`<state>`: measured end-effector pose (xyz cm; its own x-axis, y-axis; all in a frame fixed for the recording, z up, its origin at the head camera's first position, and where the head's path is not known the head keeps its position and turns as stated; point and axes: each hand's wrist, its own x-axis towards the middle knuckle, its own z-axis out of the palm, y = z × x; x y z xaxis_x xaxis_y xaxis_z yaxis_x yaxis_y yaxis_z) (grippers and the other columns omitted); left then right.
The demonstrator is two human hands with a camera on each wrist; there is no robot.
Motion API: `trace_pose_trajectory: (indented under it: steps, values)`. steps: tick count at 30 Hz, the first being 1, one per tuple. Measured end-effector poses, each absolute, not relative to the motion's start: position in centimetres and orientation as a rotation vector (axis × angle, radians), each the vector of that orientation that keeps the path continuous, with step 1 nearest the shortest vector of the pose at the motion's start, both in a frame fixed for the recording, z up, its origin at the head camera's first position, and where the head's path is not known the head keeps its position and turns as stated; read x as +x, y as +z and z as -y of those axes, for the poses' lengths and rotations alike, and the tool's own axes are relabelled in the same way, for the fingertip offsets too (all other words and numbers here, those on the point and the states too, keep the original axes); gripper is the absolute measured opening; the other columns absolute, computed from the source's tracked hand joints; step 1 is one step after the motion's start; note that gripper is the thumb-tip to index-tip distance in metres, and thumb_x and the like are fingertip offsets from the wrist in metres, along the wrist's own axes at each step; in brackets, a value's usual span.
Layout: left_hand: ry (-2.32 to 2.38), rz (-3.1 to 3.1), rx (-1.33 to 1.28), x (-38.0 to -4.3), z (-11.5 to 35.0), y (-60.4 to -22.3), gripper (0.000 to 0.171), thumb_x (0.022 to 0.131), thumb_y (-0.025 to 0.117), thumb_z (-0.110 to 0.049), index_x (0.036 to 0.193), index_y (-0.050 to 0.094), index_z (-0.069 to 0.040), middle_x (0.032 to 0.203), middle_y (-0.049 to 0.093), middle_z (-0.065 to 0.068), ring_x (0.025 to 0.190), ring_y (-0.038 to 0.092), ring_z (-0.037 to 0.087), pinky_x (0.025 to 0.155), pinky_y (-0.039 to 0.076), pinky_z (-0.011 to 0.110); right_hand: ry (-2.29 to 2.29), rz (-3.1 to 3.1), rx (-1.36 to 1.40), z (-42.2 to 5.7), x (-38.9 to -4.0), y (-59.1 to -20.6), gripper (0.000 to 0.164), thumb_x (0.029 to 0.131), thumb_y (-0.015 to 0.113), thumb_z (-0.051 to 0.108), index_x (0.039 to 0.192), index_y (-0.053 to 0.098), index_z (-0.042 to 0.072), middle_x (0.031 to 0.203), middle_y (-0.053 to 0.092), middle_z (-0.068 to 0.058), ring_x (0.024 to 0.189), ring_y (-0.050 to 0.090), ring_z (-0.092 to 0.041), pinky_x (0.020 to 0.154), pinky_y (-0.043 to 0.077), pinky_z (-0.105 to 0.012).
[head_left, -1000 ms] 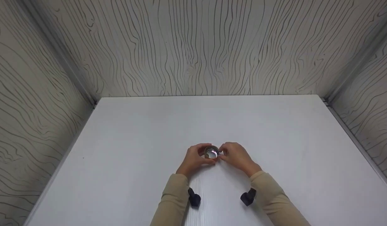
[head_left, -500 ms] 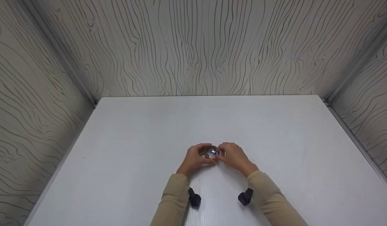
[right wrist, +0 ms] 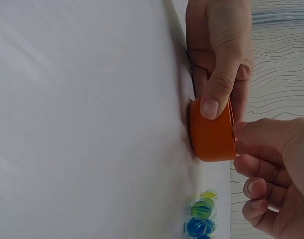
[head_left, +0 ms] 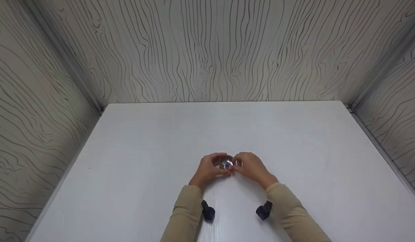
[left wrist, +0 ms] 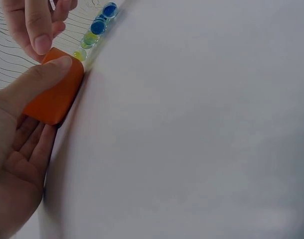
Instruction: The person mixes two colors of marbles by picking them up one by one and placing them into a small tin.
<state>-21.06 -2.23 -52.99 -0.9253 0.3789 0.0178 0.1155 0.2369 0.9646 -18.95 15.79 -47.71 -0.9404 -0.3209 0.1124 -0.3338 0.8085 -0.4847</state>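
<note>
My left hand point(head_left: 207, 168) holds a small bowl point(head_left: 226, 162) on the table, its fingers and thumb curved round the sides. Orange outside, the bowl point(right wrist: 212, 132) has a shiny metallic inside. A small dark bluish spot, perhaps a marble, shows at its bottom in the head view. At the right side of the rim is my right hand point(head_left: 253, 166), thumb and forefinger over the edge with nothing clearly seen between them. Several glass marbles point(right wrist: 197, 226) in blue, green and yellow lie beside the bowl in the wrist views; they are not visible in the head view.
The white table point(head_left: 160, 134) spreads around both hands. Wood-grain panels point(head_left: 207, 50) stand at its back and sides. A black wrist camera point(head_left: 208, 213) is on the left wrist, another black wrist camera point(head_left: 264, 210) on the right.
My right hand has moved slightly left over the bowl's rim. A small bluish thing at its fingertips has gone inside, and a dark spot now shows at the bottom. The left hand stays put.
</note>
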Motion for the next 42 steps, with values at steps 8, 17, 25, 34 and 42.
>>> trace_pose_trajectory:
  steps: [8, 17, 25, 34, 42]
  values:
    - [1.75, -2.3, 0.448, -21.1, 2.2, -53.0, 0.061, 0.071, 0.084, -0.01, 0.127, 0.06, -0.007, 0.126, 0.066, 0.011, 0.124, 0.06, 0.024, 0.106, 0.05, 0.029, 0.811, 2.99, 0.481, -16.3, -18.7, -47.5, 0.009, 0.082, 0.072, 0.009, 0.09, 0.073, 0.005, 0.072, 0.062, -0.003, 0.068, 0.046, -0.009, 0.06, 0.039, -0.02]
    - [1.756, -2.296, 0.455, -21.1, 2.1, -53.0, 0.062, 0.071, 0.083, -0.006, 0.127, 0.059, -0.002, 0.128, 0.064, 0.016, 0.125, 0.059, 0.028, 0.106, 0.05, 0.028, 0.807, 2.992, 0.476, -17.0, -18.4, -47.5, 0.012, 0.083, 0.073, 0.012, 0.093, 0.073, 0.005, 0.071, 0.061, -0.001, 0.067, 0.047, -0.008, 0.059, 0.04, -0.019]
    - [1.753, -2.288, 0.442, -21.2, 2.1, -53.0, 0.064, 0.07, 0.085, -0.01, 0.128, 0.059, -0.005, 0.128, 0.065, 0.014, 0.125, 0.06, 0.027, 0.107, 0.05, 0.03, 0.778, 2.957, 0.486, -17.8, -18.1, -47.5, 0.011, 0.081, 0.073, 0.009, 0.091, 0.073, 0.005, 0.079, 0.068, -0.004, 0.07, 0.052, -0.008, 0.063, 0.048, -0.023]
    - [1.775, -2.258, 0.422, -21.0, 2.3, -52.7, 0.064, 0.069, 0.085, -0.009, 0.127, 0.06, -0.006, 0.127, 0.066, 0.012, 0.125, 0.06, 0.026, 0.109, 0.049, 0.031, 0.81, 2.941, 0.46, -18.8, -18.1, -47.5, 0.011, 0.082, 0.072, 0.007, 0.092, 0.074, 0.004, 0.08, 0.069, -0.004, 0.071, 0.053, -0.007, 0.063, 0.049, -0.022]
    - [1.781, -2.247, 0.416, -21.1, 2.2, -52.9, 0.063, 0.069, 0.085, -0.008, 0.127, 0.06, -0.003, 0.128, 0.065, 0.015, 0.126, 0.059, 0.029, 0.11, 0.048, 0.035, 0.835, 2.994, 0.384, -19.4, -18.1, -47.4, 0.011, 0.082, 0.072, 0.01, 0.092, 0.074, 0.007, 0.074, 0.064, 0.0, 0.068, 0.048, -0.008, 0.061, 0.042, -0.019]
